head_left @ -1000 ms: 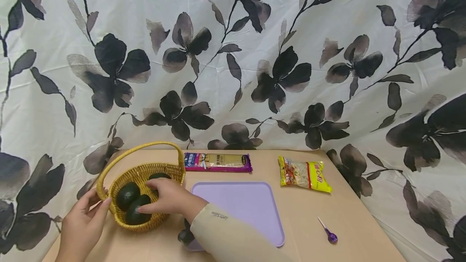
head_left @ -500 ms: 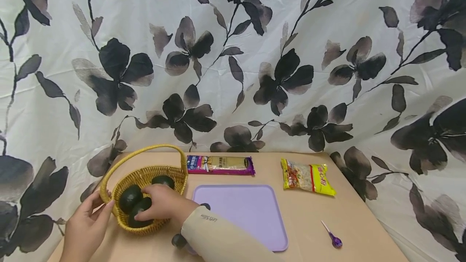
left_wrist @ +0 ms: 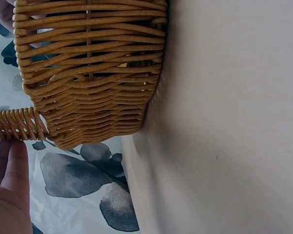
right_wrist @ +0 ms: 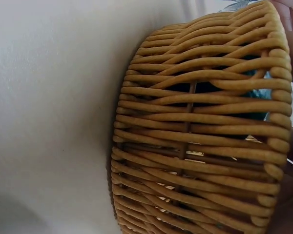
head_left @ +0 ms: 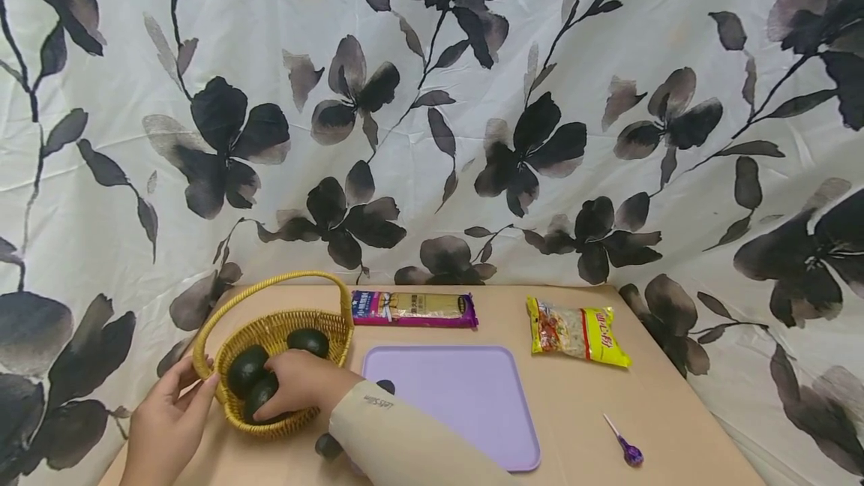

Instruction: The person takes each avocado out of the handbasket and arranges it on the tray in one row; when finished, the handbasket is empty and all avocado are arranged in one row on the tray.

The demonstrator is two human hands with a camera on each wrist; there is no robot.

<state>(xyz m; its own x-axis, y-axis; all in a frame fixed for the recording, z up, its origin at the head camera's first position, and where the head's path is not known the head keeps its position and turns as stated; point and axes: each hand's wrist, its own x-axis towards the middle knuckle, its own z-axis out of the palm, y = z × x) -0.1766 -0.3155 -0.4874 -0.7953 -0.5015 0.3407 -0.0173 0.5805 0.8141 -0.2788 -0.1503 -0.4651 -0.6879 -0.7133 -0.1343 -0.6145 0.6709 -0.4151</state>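
Note:
A yellow wicker basket (head_left: 283, 317) with a tall arched handle stands at the left of the table, several dark green avocados inside. My left hand (head_left: 167, 415) pinches the foot of its handle between thumb and fingers; the left wrist view shows that hand (left_wrist: 12, 183) under the handle. Reaching in over the near rim, my right hand (head_left: 304, 381) grips the front avocado (head_left: 262, 397), its fingers behind and thumb in front. Another avocado (head_left: 247, 370) lies against it, and one (head_left: 308, 342) sits toward the back. Basket weave (right_wrist: 200, 122) fills much of the right wrist view.
A lilac tray (head_left: 466, 396) lies right of the basket, partly under my right sleeve. A purple noodle packet (head_left: 415, 309) lies behind it. Farther right are a yellow food bag (head_left: 577, 331) and a purple lollipop (head_left: 631, 454). A floral cloth (head_left: 432, 133) hangs behind the table.
My right hand has moved from over the back avocado to the front one and gripped it, uncovering the back one. My left hand stays on the handle. The view has shifted slightly.

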